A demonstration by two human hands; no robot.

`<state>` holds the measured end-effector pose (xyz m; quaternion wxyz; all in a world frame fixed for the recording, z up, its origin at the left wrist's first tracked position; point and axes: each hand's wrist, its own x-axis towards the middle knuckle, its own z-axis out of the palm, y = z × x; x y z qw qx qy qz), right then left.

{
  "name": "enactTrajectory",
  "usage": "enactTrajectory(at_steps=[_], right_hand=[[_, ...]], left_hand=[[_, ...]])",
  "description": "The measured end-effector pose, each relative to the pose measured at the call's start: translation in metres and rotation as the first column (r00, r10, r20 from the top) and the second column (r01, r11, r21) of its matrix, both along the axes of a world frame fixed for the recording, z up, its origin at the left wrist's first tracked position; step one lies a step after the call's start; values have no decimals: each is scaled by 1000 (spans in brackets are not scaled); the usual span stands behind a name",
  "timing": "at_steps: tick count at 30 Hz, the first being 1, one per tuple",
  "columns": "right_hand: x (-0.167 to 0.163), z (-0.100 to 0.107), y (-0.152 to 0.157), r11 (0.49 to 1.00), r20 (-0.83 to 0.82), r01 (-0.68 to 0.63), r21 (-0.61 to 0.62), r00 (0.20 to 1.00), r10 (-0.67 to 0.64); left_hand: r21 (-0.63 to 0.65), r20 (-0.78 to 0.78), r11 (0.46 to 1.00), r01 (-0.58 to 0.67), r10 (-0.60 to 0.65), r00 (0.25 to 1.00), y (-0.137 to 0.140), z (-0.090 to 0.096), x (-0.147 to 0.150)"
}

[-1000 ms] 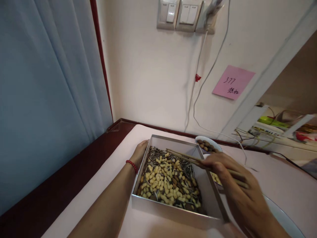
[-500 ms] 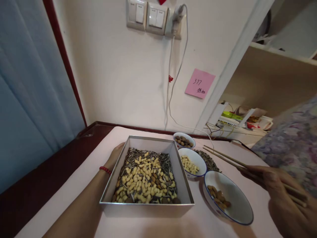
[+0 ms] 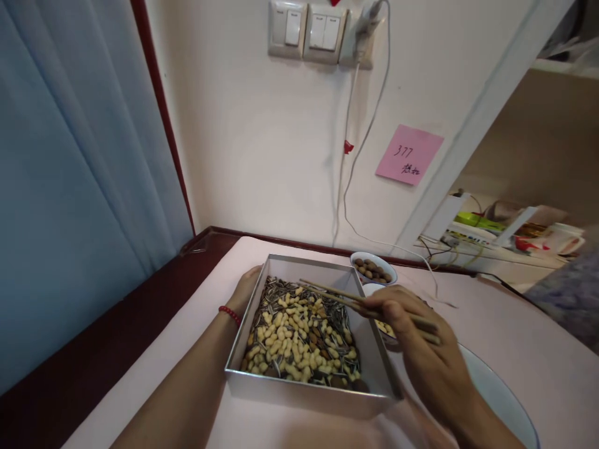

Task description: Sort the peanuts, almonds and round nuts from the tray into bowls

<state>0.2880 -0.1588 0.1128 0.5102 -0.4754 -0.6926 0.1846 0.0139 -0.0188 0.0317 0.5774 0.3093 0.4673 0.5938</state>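
Observation:
A square metal box [image 3: 306,391] holds striped sunflower seeds, peanuts in the shell [image 3: 285,333], some almonds [image 3: 317,340] and a few round brown nuts along its near wall. My left hand [image 3: 248,287], with a red bead bracelet [image 3: 229,315] at the wrist, grips the box's left wall from outside; its fingertips are hidden. My right hand [image 3: 416,337] is closed around a pair of wooden chopsticks [image 3: 337,296]. The chopsticks reach over the right wall, their tips above the far part of the seeds. I see nothing between the tips.
Right of the box stand a bowl of round brown nuts [image 3: 372,269], a bowl of peanuts [image 3: 386,327] partly behind my right hand, and a larger bowl [image 3: 500,393] cut off by my arm. A white cable [image 3: 374,238] trails down the wall onto the table. A blue curtain [image 3: 93,156] hangs left.
My right hand has swung left with the chopsticks, from beyond the bowls to over the box. The whole view has shifted, so things sit further right. My left hand stays on the box.

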Motion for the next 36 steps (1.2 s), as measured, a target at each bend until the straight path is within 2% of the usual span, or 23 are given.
enactTrajectory(at_steps=[3,6,13,20,27,31,34,36], right_hand=[[-18,-6,20,990,10,-110,-93,994,111],[-30,-7,38,979,28,-151,-134,987,156],[-48,-6,60,976,73,-164,-146,982,176],[-52,-10,66,977,63,-161,-142,983,171],[-42,-10,60,981,2,-143,-134,990,144],[-24,-3,39,991,-69,-90,-98,994,84],[5,5,12,997,-119,63,-51,991,-68],[35,8,-7,982,-107,190,23,977,-186]], left_hand=[[-17,34,1000,15,-14,999,-2,-1,3],[-9,63,1000,29,-29,998,-3,-4,4],[6,87,999,33,-34,996,-6,-5,5],[19,106,999,48,-50,993,-9,-4,6],[31,87,999,29,-31,996,-6,-7,4],[65,25,998,11,-12,1000,-3,-11,1],[108,-51,992,-58,64,997,0,-12,-2],[108,-12,991,-76,78,997,4,-11,-5]])
